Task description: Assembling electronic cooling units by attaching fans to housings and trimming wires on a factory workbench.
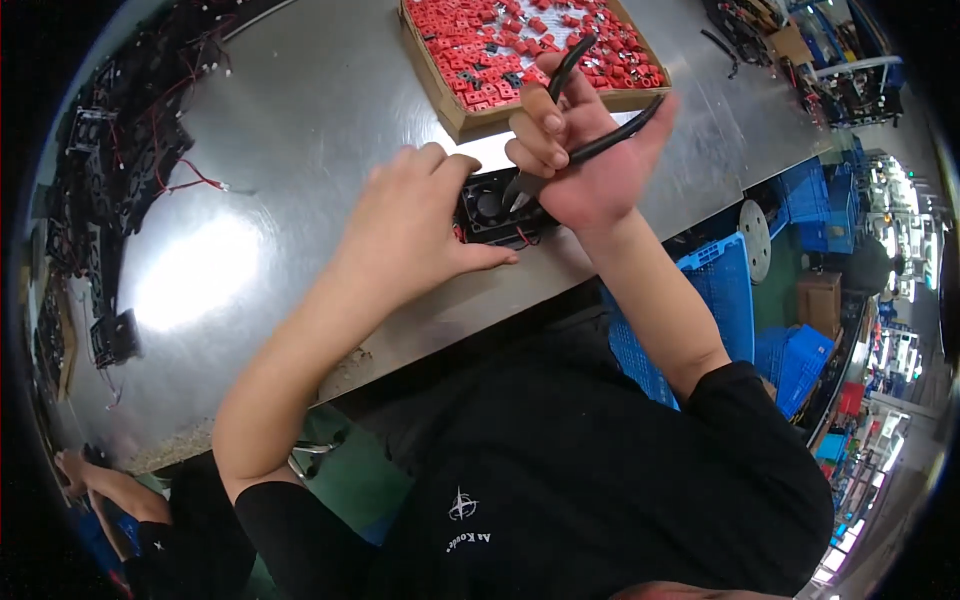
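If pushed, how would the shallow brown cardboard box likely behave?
The shallow brown cardboard box would probably slide, not tip: it sits low and wide on the shiny grey metal table. Its loose red plastic parts may shift.

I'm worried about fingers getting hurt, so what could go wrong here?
The black-handled pliers in the right hand could slip and poke the left hand, which is close to their tips. Those tips point at the black fan unit, so they might scratch it or nick the red wires there. A bump might also spill red parts from the cardboard tray beside the hands.
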`<state>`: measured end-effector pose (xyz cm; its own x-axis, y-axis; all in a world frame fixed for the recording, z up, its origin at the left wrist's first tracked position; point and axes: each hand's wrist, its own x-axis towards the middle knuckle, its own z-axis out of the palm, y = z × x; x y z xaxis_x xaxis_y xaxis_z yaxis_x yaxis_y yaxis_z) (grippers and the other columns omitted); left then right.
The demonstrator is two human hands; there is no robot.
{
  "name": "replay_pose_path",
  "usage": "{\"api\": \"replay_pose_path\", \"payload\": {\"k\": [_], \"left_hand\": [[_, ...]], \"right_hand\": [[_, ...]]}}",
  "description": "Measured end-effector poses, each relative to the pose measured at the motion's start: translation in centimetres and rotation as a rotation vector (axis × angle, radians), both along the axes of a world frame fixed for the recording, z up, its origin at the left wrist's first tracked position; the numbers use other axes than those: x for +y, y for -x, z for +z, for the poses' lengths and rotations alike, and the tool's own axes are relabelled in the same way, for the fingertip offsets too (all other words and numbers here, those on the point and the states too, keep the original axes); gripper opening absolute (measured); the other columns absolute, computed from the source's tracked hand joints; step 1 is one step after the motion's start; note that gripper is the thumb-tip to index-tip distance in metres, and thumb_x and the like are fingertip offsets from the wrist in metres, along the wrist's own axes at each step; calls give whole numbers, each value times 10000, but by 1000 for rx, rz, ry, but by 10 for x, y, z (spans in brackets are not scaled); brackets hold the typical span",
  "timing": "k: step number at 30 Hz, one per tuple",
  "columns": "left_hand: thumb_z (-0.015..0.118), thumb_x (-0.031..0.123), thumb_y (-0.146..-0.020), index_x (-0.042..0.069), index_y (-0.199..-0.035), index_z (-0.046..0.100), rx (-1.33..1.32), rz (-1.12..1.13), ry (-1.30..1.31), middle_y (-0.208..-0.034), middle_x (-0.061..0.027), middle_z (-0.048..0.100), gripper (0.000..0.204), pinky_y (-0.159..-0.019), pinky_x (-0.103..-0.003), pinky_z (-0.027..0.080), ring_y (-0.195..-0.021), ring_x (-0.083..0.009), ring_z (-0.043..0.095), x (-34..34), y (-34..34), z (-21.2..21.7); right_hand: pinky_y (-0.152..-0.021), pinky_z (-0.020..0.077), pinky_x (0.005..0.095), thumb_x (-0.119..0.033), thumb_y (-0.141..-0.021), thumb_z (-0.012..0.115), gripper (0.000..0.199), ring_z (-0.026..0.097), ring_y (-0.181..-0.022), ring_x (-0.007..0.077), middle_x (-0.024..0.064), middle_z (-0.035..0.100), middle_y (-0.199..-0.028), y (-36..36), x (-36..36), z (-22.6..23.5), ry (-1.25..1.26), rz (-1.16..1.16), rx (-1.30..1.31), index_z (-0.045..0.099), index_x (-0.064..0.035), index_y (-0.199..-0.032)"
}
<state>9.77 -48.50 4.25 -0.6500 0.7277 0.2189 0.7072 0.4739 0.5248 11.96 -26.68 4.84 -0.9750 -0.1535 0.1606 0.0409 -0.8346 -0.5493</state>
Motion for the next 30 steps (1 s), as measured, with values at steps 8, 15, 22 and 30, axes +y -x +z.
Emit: {"api": "replay_pose_path", "payload": {"k": [8,15,22,30], "left_hand": [[852,451,-758,48,-1187,627,74,61,-35,-1021,-126,678,630,-831,-465,493,-982,-326,648,-6,-5,-22],[885,407,-733,74,-1200,605,131,33,-245,-983,-101,694,637,-854,-456,452,-979,-334,636,-2,10,-40],[873,392,-721,111,-980,700,106,-1,-409,-915,-62,696,419,-840,-450,467,-958,-316,640,-1,10,-49],[875,353,-717,167,-1058,730,44,12,-275,-1138,-89,664,415,-902,-461,441,-1082,-343,589,-3,6,-43]], "right_hand": [[-599,296,275,-1022,-804,326,1167,367,-635,107,15,471,-880,16,8,-6,-137,30,145,544,-51,-1414],[-454,301,280,-1032,-819,284,1030,332,-470,122,17,445,-635,3,-60,32,-282,-187,194,557,-57,-1006],[-492,337,269,-1127,-663,293,1265,412,-549,132,67,460,-709,2,-89,33,-528,-28,-8,531,35,-1103],[-481,302,278,-1103,-723,227,1194,370,-506,134,60,454,-667,2,-73,23,-392,-38,9,537,6,-1038]]}}
